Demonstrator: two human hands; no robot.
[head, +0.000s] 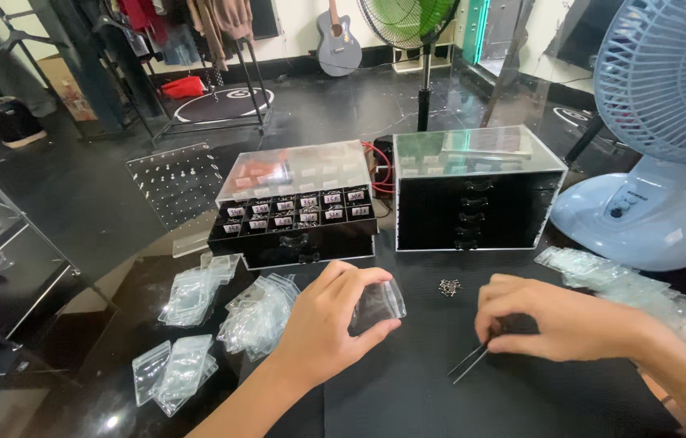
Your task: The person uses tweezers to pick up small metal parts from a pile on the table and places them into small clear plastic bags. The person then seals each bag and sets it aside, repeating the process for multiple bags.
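My left hand point(328, 323) holds a small clear zip bag point(377, 307) upright between thumb and fingers, just above the black mat point(408, 389). My right hand point(555, 318) pinches a pair of thin metal tweezers point(468, 362), their tips pointing down-left onto the mat. A small heap of tiny metal parts point(449, 287) lies on the mat between and just beyond the two hands. Behind the hands stand a low black organiser box point(298, 212) with a clear lid and labelled compartments, and a taller black drawer chest point(473, 195).
Piles of empty clear zip bags point(221, 312) lie left of my left hand; more point(619, 284) lie at the right. A pale blue desk fan point(651, 146) stands at the right. A clear perforated acrylic stand point(177, 182) leans at the back left. A floor fan and a guitar are far behind.
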